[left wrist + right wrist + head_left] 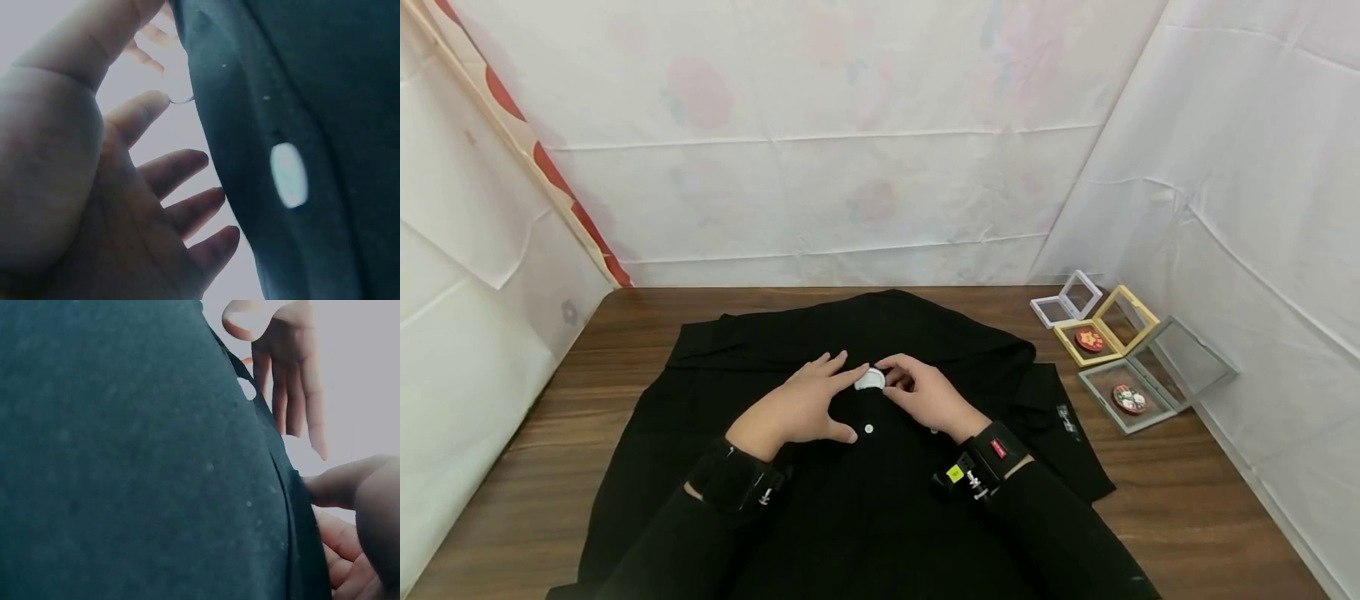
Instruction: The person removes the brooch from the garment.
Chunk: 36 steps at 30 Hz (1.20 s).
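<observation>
A black shirt [865,508] with small white buttons [868,429] lies spread on the table. At its upper middle is a white disc [870,380], partly covered, with a raised-looking rim. My left hand [797,404] has its fingers spread and mostly straight, the index fingertip at the disc's upper left edge. From the other side my right hand [932,396], fingers curled, pinches the disc's right edge between thumb and index. In the left wrist view a white button [290,175] shows on the shirt front. The right thumb [337,484] lies along the shirt edge in the right wrist view.
To the right, on the wooden table [550,467], stand three hinged cases, opened: a white case [1052,312], a yellow case [1066,329] and a grey case [1105,385]. Round decorated pieces lie in the yellow and grey ones. White cloth [820,192] hangs around the table.
</observation>
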Available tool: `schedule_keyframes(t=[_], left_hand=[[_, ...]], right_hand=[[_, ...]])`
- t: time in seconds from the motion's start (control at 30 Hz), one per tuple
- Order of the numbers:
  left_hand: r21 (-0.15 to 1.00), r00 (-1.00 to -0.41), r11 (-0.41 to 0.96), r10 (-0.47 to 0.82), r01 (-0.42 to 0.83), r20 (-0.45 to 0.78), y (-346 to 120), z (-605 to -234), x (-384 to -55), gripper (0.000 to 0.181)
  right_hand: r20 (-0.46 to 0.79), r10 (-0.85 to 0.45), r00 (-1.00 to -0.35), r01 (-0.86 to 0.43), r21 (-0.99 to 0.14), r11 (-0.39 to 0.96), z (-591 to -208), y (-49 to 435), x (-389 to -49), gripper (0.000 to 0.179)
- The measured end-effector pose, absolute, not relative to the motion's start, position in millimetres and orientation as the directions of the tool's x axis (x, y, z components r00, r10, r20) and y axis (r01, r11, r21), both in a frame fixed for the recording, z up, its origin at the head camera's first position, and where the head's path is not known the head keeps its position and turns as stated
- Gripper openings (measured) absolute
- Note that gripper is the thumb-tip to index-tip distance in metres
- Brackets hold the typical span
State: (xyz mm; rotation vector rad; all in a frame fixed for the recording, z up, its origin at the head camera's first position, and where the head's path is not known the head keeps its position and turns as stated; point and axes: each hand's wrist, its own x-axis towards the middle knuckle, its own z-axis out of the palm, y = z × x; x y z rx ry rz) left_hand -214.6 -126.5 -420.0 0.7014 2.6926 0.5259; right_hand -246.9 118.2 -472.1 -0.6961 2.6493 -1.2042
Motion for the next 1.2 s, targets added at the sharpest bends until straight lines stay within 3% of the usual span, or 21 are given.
schedule_keyframes(t=[0.3, 0.93, 1.2], left_hand=[[0.348, -0.833, 0.872, 0.454, 0.344, -0.315, -124.8, -429.9, -216.8, 0.085], [0.34, -0.839, 0.879, 0.442, 0.335, -0.317, -121.9, -433.9, -218.1, 0.083], [0.35, -0.839, 0.873, 0.45, 0.34, -0.307, -123.1, -431.7, -218.4, 0.082]], right_hand=[[-0.058, -0.564, -0.824, -0.414, -0.618, 0.669, -464.2, 115.9, -239.8, 0.056], [-0.057, -0.558, -0.828, -0.419, -0.597, 0.684, -459.6, 113.6, -235.0, 0.051], [-0.108, -0.559, -0.822, -0.506, -0.315, 0.803, -439.7, 101.1, -213.2, 0.059]])
